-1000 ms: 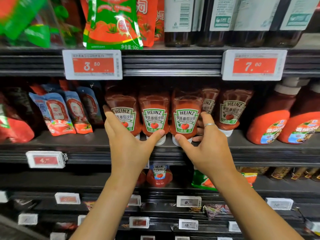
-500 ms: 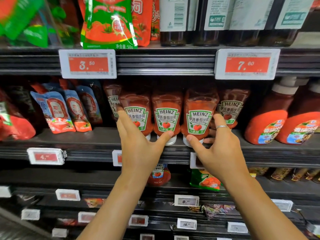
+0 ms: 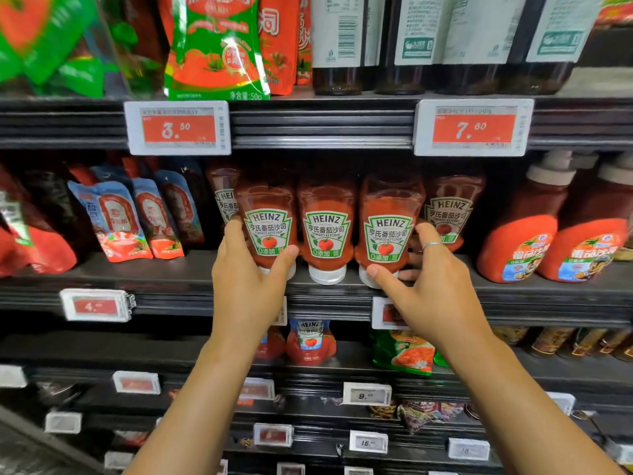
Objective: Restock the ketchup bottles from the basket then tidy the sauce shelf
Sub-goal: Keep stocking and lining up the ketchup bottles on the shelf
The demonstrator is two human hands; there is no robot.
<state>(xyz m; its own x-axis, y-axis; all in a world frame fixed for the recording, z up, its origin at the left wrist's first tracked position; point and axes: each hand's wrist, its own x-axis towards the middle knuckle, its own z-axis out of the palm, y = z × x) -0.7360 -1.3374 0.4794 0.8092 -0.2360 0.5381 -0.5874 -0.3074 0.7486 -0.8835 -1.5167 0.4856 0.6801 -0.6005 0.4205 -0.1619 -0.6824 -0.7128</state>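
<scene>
On the middle shelf point(image 3: 102, 272), from its left end to its right:
Far left: dark red pouches, then blue-and-red sauce pouches point(image 3: 116, 221) leaning back near the shelf's front edge.
Rear left bottle: a Heinz bottle point(image 3: 224, 197) set back behind the front row, partly hidden.
Left hand point(image 3: 245, 286): curled round the left front bottle point(image 3: 269, 228), fingers on its left side, thumb on the lower right near the white cap; it grips this bottle.
Left front bottle: cap down at the shelf's front edge, label forward.
Middle front bottle point(image 3: 327, 231): cap down at the front edge, just beside the left one; neither hand touches it.
Right front bottle point(image 3: 387, 231): cap down at the front edge, close to the middle bottle.
Right hand point(image 3: 433, 286): curled round the right front bottle, thumb at the cap in front, fingers reaching behind its right side; a ring shows on one finger.
Rear right bottle point(image 3: 452, 210): a Heinz bottle set back, behind the right hand's fingers.
Right end: two large orange-red squeeze bottles point(image 3: 520, 241) with pale caps on top, well apart from the Heinz row.
Upper shelf edge: price tags point(image 3: 178, 128) reading 3.50 and 7.60.
Lower shelf: one smaller Heinz bottle point(image 3: 310, 341) between the forearms, a green packet point(image 3: 402, 351) to its right.
</scene>
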